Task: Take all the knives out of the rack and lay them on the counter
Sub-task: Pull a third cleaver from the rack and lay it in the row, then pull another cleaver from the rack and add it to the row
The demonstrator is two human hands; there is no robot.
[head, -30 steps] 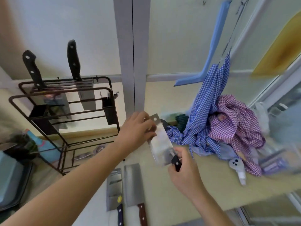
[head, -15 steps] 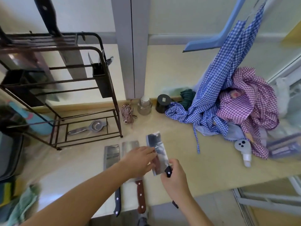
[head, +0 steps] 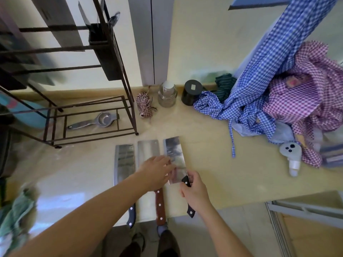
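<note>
Three cleavers lie side by side on the pale counter (head: pixel 213 164), blades pointing away from me. The left cleaver (head: pixel 124 160) has a dark handle, the middle cleaver (head: pixel 148 151) a brown wooden handle. The right cleaver (head: pixel 173 154) has a black handle, and my right hand (head: pixel 195 194) grips that handle. My left hand (head: pixel 156 171) rests flat with fingertips on this cleaver's blade. The dark metal knife rack (head: pixel 78 75) stands at the left, with blurred blades (head: pixel 61 23) still hanging in its upper part.
A metal scoop (head: pixel 94 120) lies under the rack. A glass jar (head: pixel 167 94), a black cup (head: pixel 191 92) and a small checked bundle (head: pixel 144 105) stand by the wall. Checked cloths (head: pixel 278 89) pile up at the right beside a white spray bottle (head: pixel 292 156). The counter edge runs just below the handles.
Both hands have brought the black-handled cleaver down from mid-air onto the counter, to the right of the other two. The view has tilted downward.
</note>
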